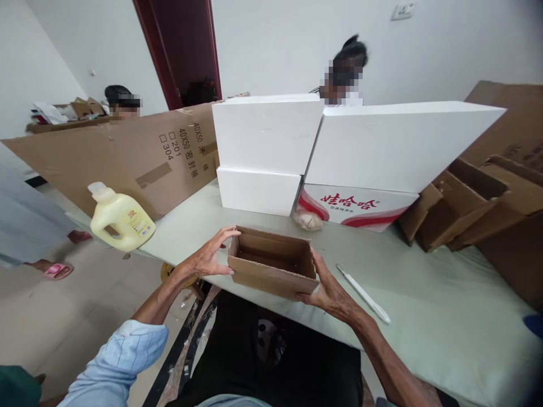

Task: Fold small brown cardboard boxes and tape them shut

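Note:
A small open-topped cardboard box (271, 277) sits at the table's near edge, its brown inside visible. At its left end is my left hand (212, 254), fingers on the far corner and thumb at the near corner. My right hand (324, 285) grips the other end, with the thumb on the near side and fingers around the end wall. To the right of that hand lies a slim white tool (363, 294) with a narrow tip. Behind the box rests a small clear plastic-wrapped bundle (308, 220).
White boxes (267, 135) and a red-and-white printed carton (356, 206) stand across the pale green table (428, 299). A yellow jug (123, 217) is at left before a large carton (169, 164). Folded cardboard (462, 198) leans at right. People are behind and at left.

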`<state>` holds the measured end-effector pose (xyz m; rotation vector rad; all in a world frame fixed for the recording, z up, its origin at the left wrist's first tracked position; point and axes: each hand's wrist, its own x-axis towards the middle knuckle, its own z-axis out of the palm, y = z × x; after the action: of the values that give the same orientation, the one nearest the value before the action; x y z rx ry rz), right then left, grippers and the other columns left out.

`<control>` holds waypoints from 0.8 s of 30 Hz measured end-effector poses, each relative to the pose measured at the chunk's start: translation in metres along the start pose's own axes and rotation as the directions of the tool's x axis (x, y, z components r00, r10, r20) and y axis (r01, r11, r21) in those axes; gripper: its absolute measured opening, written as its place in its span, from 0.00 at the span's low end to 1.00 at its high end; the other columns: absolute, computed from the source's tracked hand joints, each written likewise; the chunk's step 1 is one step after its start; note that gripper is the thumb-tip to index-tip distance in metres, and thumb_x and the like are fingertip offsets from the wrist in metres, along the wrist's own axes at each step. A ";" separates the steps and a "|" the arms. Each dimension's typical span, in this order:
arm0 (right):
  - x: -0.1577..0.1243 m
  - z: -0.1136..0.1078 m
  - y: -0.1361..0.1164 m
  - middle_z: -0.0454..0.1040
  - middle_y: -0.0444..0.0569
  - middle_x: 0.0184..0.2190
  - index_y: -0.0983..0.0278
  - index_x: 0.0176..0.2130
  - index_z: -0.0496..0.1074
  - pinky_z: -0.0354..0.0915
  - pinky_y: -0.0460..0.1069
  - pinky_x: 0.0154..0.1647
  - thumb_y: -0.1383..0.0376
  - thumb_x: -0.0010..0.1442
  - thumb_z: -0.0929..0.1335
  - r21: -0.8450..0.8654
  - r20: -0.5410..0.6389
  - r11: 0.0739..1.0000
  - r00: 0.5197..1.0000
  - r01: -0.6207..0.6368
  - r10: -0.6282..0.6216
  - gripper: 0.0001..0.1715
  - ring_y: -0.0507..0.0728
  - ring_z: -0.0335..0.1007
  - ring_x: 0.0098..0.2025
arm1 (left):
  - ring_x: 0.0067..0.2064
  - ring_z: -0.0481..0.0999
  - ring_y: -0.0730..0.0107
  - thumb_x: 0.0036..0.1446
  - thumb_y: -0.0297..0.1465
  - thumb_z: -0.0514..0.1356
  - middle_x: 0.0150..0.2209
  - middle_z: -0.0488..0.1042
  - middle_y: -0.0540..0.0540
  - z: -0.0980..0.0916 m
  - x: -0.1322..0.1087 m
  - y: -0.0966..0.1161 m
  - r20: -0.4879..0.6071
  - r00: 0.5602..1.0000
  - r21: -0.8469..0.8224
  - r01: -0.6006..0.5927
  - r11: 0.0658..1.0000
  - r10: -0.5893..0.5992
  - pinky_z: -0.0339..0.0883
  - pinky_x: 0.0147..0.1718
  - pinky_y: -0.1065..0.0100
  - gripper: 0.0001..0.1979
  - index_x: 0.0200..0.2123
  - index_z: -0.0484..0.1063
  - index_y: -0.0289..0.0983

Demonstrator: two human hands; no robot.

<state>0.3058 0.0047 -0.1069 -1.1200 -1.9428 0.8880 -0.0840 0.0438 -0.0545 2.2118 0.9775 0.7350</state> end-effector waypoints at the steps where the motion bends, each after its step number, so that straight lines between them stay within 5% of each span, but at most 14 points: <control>1: 0.000 0.001 0.003 0.47 0.58 0.77 0.51 0.79 0.38 0.51 0.70 0.76 0.46 0.55 0.80 0.010 0.003 1.000 1.000 -0.002 0.002 0.73 0.75 0.47 0.77 | 0.76 0.56 0.39 0.52 0.35 0.76 0.76 0.52 0.36 0.001 0.002 -0.003 0.002 1.000 -0.011 -0.003 1.000 0.003 0.70 0.63 0.45 0.49 0.73 0.57 0.49; 10: 0.003 0.004 0.002 0.50 0.57 0.77 0.53 0.79 0.40 0.53 0.68 0.76 0.46 0.53 0.81 0.195 -0.038 0.980 0.998 -0.048 0.057 0.74 0.73 0.49 0.77 | 0.75 0.57 0.38 0.54 0.41 0.76 0.76 0.51 0.34 0.003 0.004 -0.004 -0.022 0.999 0.021 -0.039 0.999 0.040 0.71 0.63 0.46 0.56 0.78 0.47 0.50; 14: 0.005 -0.012 -0.007 0.63 0.56 0.72 0.55 0.76 0.52 0.62 0.67 0.71 0.43 0.59 0.77 0.403 -0.029 0.894 0.974 -0.193 0.224 0.59 0.72 0.60 0.72 | 0.77 0.53 0.36 0.50 0.35 0.78 0.78 0.44 0.32 0.005 -0.013 0.008 -0.035 0.994 0.240 -0.093 0.966 0.104 0.66 0.67 0.41 0.66 0.79 0.36 0.50; 19: 0.012 -0.027 -0.006 0.78 0.58 0.59 0.62 0.61 0.72 0.72 0.63 0.64 0.43 0.68 0.69 0.668 0.225 0.542 0.833 -0.510 0.506 0.34 0.68 0.76 0.61 | 0.77 0.52 0.34 0.55 0.23 0.71 0.78 0.44 0.27 0.017 -0.035 0.026 0.108 0.965 0.563 -0.258 0.785 0.240 0.65 0.64 0.40 0.57 0.78 0.40 0.46; 24: 0.015 -0.022 -0.001 0.82 0.58 0.51 0.63 0.53 0.75 0.75 0.57 0.60 0.44 0.72 0.66 0.690 0.365 0.312 0.686 -0.653 0.629 0.28 0.63 0.82 0.51 | 0.79 0.46 0.38 0.57 0.19 0.63 0.77 0.49 0.24 0.027 -0.042 0.032 0.185 0.903 0.581 -0.419 0.697 0.389 0.61 0.64 0.40 0.49 0.75 0.44 0.43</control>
<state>0.3177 0.0225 -0.0914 -1.2814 -0.7683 1.9649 -0.0754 -0.0148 -0.0605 3.0753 0.7693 0.5922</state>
